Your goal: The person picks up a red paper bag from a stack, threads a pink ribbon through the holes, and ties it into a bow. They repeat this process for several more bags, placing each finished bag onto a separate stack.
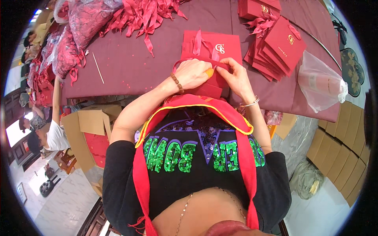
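Observation:
At the near edge of the table, a red paper gift bag is between my two hands. My left hand is closed on the bag's top edge, with a yellow-orange cover or piece showing at a fingertip. Thumb and fingers of my right hand pinch together at the right side of the same edge, where a bit of pink ribbon seems to show; my fingers hide the exact grip. Just beyond lies a stack of red gift bags with gold print and a ribbon handle.
Finished-looking red bags with ribbons are piled at the right, beside a clear plastic bag. Loose red ribbons and plastic sacks lie far left, near a thin white stick. Cardboard boxes flank me; other people sit left.

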Demonstrator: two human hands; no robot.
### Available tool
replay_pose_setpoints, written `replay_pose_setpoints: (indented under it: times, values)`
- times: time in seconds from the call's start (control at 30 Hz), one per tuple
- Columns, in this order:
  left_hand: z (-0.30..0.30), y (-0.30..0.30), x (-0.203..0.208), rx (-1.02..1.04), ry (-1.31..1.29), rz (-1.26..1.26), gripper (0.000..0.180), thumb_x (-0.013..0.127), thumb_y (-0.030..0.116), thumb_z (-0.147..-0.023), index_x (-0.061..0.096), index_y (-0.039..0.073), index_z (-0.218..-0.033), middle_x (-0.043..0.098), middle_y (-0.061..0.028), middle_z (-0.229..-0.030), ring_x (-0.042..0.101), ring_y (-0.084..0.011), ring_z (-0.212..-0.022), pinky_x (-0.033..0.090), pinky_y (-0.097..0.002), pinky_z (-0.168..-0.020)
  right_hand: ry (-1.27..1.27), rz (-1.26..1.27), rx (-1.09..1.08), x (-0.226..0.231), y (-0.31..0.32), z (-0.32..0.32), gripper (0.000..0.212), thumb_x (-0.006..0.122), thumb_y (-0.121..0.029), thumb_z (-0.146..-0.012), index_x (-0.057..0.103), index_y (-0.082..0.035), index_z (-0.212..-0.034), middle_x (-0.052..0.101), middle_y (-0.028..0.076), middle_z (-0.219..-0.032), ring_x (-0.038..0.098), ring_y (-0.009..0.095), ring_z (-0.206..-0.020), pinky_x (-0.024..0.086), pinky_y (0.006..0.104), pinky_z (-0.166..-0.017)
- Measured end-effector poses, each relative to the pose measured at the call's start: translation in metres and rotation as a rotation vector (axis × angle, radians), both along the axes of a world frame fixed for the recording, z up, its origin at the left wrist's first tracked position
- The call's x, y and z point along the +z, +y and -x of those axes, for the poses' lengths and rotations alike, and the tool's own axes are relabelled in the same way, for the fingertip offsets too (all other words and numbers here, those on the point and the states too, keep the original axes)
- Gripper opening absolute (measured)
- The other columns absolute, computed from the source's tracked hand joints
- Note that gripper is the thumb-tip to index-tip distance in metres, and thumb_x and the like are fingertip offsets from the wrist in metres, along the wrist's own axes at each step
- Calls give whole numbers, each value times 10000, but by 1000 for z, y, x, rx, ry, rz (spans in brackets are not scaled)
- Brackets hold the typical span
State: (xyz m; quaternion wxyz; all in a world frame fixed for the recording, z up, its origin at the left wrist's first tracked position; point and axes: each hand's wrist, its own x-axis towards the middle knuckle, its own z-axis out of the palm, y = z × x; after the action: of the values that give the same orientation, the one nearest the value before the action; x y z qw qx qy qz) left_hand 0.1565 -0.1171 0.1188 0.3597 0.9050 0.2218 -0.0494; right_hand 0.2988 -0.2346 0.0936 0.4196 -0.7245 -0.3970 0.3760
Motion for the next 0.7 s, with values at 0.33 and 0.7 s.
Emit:
replay_pose_setpoints:
  times: [0.33,0.7]
  values:
    - [5,-12,-13,64,-166,-51,195,473,149,-781,584,-2,-837,605,-224,-746,592,-387,-754,432,-501,-630,-96,-30,-63,-2,5,7,262,637,-271,-805,599,-29,-896,602,142,-688,604,216,-648,455,330,-609]
    - [5,-20,-16,131,-272,-386,151,563,183,-795,529,40,-764,576,-149,-678,574,-322,-679,431,-427,-608,-117,-53,-40,1,1,7,256,623,-252,-813,591,-34,-942,602,142,-695,585,221,-608,447,338,-585]
